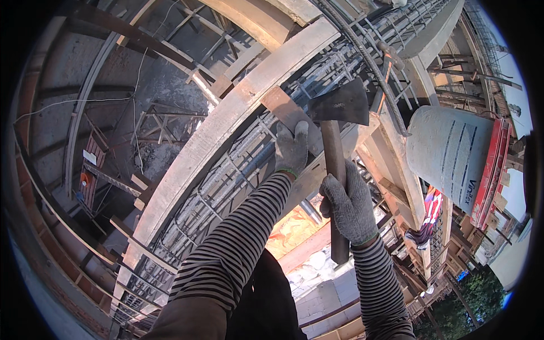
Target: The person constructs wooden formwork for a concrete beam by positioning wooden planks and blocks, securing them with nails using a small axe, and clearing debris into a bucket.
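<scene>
My right hand, in a grey knit glove right of centre, is wrapped round the handle of a hatchet, fingers closed firmly on the wood. Hatchet stands near upright mid-frame: dark head at top, wide cutting edge to the right, butt of the handle poking out below my fist.

My left hand, same type of glove, sits near the centre, fingers laid over the near end of a short wood piece. I can't tell whether that hand pinches the piece or only presses on it; the underside is hidden. Wood piece slants toward upper left, its far end at the long curved board. Hatchet head is just right of it in view; can't tell if they touch.

Rebar cage runs beside the curved board, from lower left to upper right, passing behind my left forearm. A thick ribbed bar bends down at upper right. Pale bucket with red rim lies tilted at right; multicoloured cloth below it. Both my arms have striped sleeves. Left side of frame: timber framing and a thin pale cord over a grey floor. Greenery at lower right.
</scene>
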Available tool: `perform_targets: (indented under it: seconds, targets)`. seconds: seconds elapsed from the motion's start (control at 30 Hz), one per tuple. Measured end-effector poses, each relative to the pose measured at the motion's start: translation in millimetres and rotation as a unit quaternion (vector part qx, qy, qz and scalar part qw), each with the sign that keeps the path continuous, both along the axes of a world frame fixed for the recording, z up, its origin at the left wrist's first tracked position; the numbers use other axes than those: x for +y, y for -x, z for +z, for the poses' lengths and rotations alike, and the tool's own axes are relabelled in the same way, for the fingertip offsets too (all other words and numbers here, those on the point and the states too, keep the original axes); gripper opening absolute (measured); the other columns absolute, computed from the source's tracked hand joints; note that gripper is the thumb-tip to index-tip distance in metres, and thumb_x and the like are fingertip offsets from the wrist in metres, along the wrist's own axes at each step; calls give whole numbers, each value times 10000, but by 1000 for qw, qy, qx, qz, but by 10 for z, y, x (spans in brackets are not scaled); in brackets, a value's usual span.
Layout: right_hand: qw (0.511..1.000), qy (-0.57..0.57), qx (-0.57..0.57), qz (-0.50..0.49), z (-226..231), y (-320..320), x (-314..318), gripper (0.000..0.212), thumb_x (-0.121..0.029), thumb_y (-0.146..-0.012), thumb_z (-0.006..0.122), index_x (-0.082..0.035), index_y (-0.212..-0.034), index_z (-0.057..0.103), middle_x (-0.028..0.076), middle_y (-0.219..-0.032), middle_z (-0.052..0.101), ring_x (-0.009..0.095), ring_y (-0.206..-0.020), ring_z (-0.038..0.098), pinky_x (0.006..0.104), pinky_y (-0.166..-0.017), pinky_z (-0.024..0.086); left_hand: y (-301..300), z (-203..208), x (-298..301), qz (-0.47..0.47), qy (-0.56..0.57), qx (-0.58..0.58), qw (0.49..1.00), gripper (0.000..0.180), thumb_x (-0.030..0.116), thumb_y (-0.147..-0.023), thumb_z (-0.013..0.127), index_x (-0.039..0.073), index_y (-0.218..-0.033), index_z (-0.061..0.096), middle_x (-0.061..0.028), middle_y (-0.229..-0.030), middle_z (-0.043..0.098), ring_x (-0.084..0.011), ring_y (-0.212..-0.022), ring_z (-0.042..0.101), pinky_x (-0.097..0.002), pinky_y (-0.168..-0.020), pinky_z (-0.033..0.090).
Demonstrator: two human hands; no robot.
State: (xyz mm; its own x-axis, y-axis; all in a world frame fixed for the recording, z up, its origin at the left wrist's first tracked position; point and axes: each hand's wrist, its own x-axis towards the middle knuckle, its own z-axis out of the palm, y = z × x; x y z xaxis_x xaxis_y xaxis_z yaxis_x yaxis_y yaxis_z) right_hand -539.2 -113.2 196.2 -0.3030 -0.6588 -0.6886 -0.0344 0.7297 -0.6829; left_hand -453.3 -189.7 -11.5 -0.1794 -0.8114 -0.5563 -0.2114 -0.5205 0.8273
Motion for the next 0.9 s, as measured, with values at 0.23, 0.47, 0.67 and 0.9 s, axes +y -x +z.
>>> perform_targets:
  seconds: [0.23, 0.47, 0.67, 0.9]
  targets:
    - [997, 59, 13, -41, 48, -11, -307, 340, -298, -1076, 590, 10, -1220, 594, 66, -819, 667, 126, -608, 640, 277, -555, 520, -37, 375, -81, 18, -59, 26, 998, 577, 324, -1011, 585, -60, -1426, 472, -280, -1361, 606, -387, -1262, 610, -442, -1070, 478]
    - [963, 94, -67, -242, 200, -379, 110, 292, -226, -1049, 626, 30, -1164, 543, 96, -792, 651, 158, -550, 632, 285, -497, 539, 4, 381, -14, 19, -29, 33, 999, 575, 361, -1022, 590, -68, -1393, 502, -279, -1326, 622, -404, -1226, 625, -452, -1053, 483]
    - [932, 34, -63, -355, 148, -644, 616, 407, -258, -1013, 676, 30, -1248, 511, 96, -833, 638, 171, -544, 643, 317, -477, 574, 79, 432, 65, 57, -37, 40, 997, 503, 307, -1021, 654, -41, -1362, 531, -232, -1274, 662, -354, -1138, 675, -424, -1016, 517]
    - [900, 22, -115, -421, 73, -685, 1051, 499, -209, -1001, 677, 43, -1365, 449, 86, -831, 624, 184, -557, 643, 330, -506, 587, 187, 183, -71, 98, -6, 63, 993, 485, 238, -991, 706, -11, -1359, 513, -165, -1203, 674, -258, -1021, 707, -372, -892, 582]
